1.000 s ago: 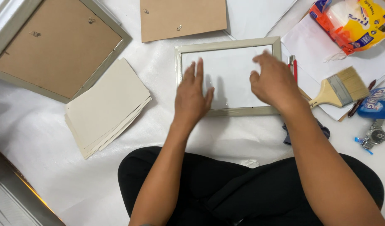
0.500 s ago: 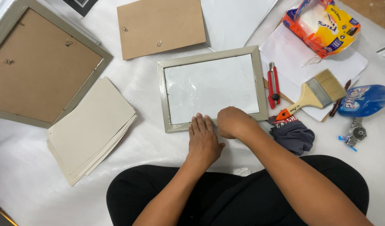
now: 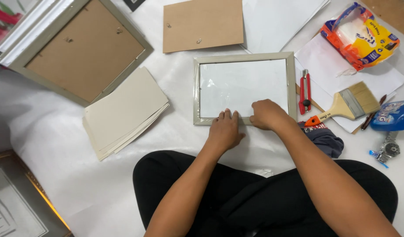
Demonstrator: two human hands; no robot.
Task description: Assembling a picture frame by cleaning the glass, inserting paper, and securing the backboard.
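Bare forearms, no sleeves; black trousers over crossed legs

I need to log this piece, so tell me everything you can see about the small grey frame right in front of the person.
The small grey frame is a rectangle of pale grey-beige moulding around a clear, glossy pane. It lies flat, long sides across the view, on the white sheet. The left hand and right hand rest on its near edge. A red utility knife lies just to its right.

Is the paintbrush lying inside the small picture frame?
No, the paintbrush lies on white paper right of the small frame, beyond the red utility knife.
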